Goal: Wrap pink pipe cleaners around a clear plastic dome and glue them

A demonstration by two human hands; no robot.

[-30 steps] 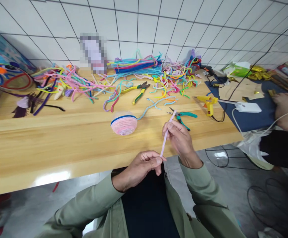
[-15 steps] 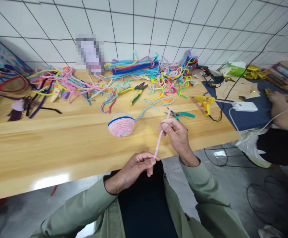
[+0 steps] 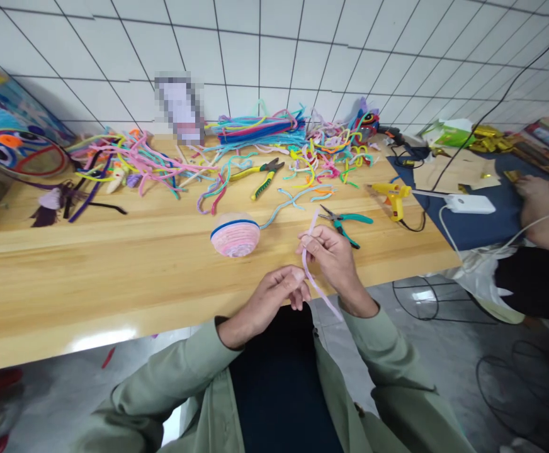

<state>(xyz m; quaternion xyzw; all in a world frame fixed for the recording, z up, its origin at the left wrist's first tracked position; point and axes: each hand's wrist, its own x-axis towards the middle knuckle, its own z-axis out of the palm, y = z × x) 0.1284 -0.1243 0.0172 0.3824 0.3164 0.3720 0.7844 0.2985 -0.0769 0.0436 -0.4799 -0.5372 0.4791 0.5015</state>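
I hold a pale pink pipe cleaner [image 3: 310,269] over the front edge of the wooden table [image 3: 114,264]. My right hand [image 3: 332,258] pinches it near its upper end. My left hand [image 3: 277,297] is curled just below and left, fingertips touching the pipe cleaner's middle. The lower end bends down to the right past my right wrist. A pink coiled dome with a blue rim [image 3: 235,234] sits on the table left of my hands. Teal-handled pliers [image 3: 347,221] lie just beyond my right hand.
Heaps of coloured pipe cleaners [image 3: 265,135] cover the table's back. Yellow-handled pliers [image 3: 262,174] lie among them. A yellow glue gun [image 3: 394,195] and white adapter [image 3: 471,204] sit at the right. Another person's hands [image 3: 539,201] rest on a dark mat there.
The pipe cleaner was stretched straight between my hands. Now my left hand has moved up close to the right one, and the lower end bends away to the right.
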